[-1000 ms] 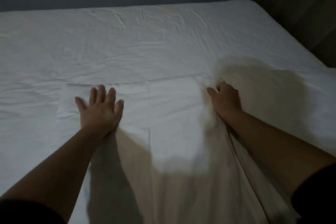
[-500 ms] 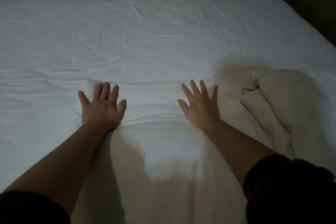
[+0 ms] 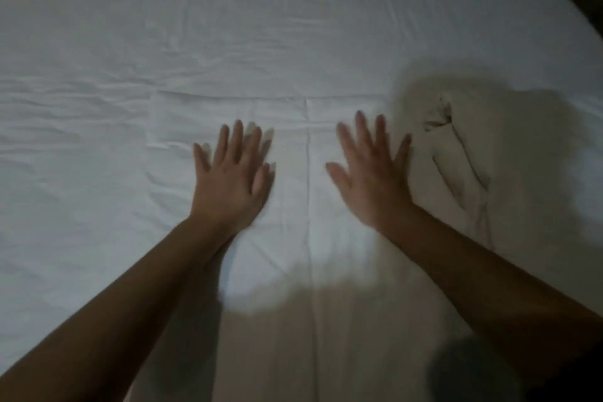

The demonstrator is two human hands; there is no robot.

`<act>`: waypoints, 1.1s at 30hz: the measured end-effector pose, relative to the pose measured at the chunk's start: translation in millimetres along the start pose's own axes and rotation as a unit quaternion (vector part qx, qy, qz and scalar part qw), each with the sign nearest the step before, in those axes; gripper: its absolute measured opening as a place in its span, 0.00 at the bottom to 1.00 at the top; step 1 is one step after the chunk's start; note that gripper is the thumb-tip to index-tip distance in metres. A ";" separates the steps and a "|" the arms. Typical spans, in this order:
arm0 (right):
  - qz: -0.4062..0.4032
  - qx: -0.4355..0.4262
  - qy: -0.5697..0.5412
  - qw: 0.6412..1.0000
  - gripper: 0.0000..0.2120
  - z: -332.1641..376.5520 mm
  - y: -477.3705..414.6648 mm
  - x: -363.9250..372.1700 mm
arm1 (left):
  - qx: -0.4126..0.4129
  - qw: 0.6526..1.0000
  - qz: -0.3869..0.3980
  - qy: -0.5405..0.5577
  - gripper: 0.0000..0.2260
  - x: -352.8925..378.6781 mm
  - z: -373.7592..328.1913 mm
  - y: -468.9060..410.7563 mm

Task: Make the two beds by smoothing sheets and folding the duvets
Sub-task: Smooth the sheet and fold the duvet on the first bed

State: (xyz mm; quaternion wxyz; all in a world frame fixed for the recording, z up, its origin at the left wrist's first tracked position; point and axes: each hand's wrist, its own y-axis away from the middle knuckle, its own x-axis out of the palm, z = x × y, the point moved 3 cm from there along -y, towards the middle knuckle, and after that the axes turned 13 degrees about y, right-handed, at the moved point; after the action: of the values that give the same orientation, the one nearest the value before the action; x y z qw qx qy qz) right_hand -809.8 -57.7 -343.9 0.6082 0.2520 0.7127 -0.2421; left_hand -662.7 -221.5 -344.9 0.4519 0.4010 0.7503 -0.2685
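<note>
A white bed sheet (image 3: 261, 26) covers the mattress, creased in many places. On top of it lies a folded white duvet layer (image 3: 310, 271) whose far edge runs across the middle of the view, with a straight fold line down its centre. My left hand (image 3: 231, 179) presses flat on this layer left of the fold line, fingers spread. Right of the line, my right hand (image 3: 375, 176) lies flat too, fingers spread, blurred by motion. A bunched corner of duvet (image 3: 450, 153) sits just right of my right hand.
The mattress edge (image 3: 561, 3) runs diagonally at the upper right, with dark floor or wall beyond it. My shadow darkens the fabric near the bottom of the view. Wrinkled sheet stretches far to the left and ahead.
My right hand let go of the bunched duvet fabric and flattened out. Both hands have slid toward each other near the centre fold line. The head has leaned closer over the bed.
</note>
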 end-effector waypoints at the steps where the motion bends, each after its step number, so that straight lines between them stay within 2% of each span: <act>1: -0.010 -0.061 -0.001 0.998 0.30 19.8 19.5 -2.9 | 0.035 0.999 0.022 -0.009 0.29 6.2 -12.4 17.8; 3: 0.013 -0.122 0.016 0.992 0.28 30.6 49.9 8.4 | 0.061 0.995 0.055 -0.057 0.27 16.0 -10.2 50.6; 4: 0.039 -0.108 0.020 0.993 0.28 21.2 58.2 18.7 | 0.041 0.994 0.061 -0.083 0.27 17.2 3.7 63.7; 6: 0.087 -0.023 0.038 0.995 0.29 -10.5 73.0 39.8 | -0.026 0.990 0.051 -0.126 0.28 11.6 40.5 84.5; 9: 0.168 0.112 0.064 0.977 0.34 -53.1 97.9 51.3 | -0.100 0.984 0.040 -0.141 0.29 -8.5 62.9 104.2; 11: 0.140 0.148 0.068 0.977 0.35 -52.4 112.6 30.9 | -0.119 0.988 0.011 -0.099 0.30 -20.0 45.9 117.1; 13: 0.042 0.119 0.015 0.992 0.33 -24.7 131.2 -7.5 | -0.072 0.995 -0.004 -0.064 0.30 -23.5 8.6 140.8; 15: 0.004 0.023 -0.028 0.999 0.32 19.0 162.2 -34.4 | 0.002 0.999 0.023 -0.037 0.28 -13.5 -31.3 174.7; 17: 0.033 -0.077 -0.015 0.996 0.31 54.6 200.1 -36.1 | 0.022 0.998 0.057 -0.031 0.27 2.1 -43.8 207.7; 19: 0.073 -0.103 0.021 0.992 0.31 51.6 225.6 -13.6 | -0.043 0.996 0.068 -0.049 0.28 9.2 -20.6 234.3; 23: 0.115 0.000 0.049 0.992 0.32 13.5 251.7 13.9 | -0.176 0.980 0.067 -0.070 0.31 1.3 33.0 278.6; 26: 0.141 0.099 0.007 0.985 0.34 4.7 272.3 14.2 | -0.211 0.975 0.064 -0.035 0.32 -1.9 30.2 296.7; 28: 0.125 0.150 -0.053 0.979 0.36 1.6 285.8 9.2 | -0.213 0.975 0.063 -0.022 0.33 -1.2 23.4 306.2; 30: 0.104 0.222 -0.164 0.956 0.35 -7.8 298.9 0.4 | -0.196 0.978 0.067 -0.016 0.33 -1.3 16.7 316.8; 33: 0.040 0.337 -0.306 0.889 0.32 -28.5 330.1 -17.1 | -0.165 0.983 0.078 -0.001 0.32 -2.9 13.8 333.7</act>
State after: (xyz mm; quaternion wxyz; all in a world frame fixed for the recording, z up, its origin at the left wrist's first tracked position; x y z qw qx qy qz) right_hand -613.0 209.2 -335.7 0.6839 0.3838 0.3560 -0.5081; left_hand -373.8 -54.9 -362.1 0.5323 0.3777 0.7502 -0.1055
